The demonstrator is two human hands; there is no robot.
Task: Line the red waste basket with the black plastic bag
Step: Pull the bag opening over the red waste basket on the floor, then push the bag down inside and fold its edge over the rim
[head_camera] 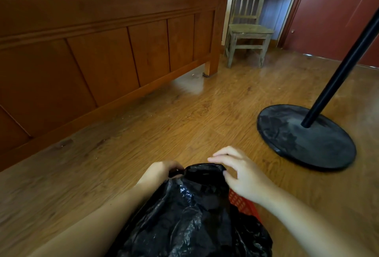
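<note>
Over the red waste basket (244, 205) the black plastic bag (190, 211) lies draped, not visibly tucked inside. At the basket's far side the left hand (162, 172) pinches the bag's edge, and the right hand (240, 176) hovers loose-fingered alongside. Opening and cuffing likely remain.

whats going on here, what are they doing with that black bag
A person is working a black plastic bag over a red waste basket that stands on a wooden floor. The left hand grips the bag's top edge. The right hand is at the other end of that edge, though whether it has pinched it is unclear. The bag lies bunched over the basket and hides most of it, so the lining does not look finished.
</note>
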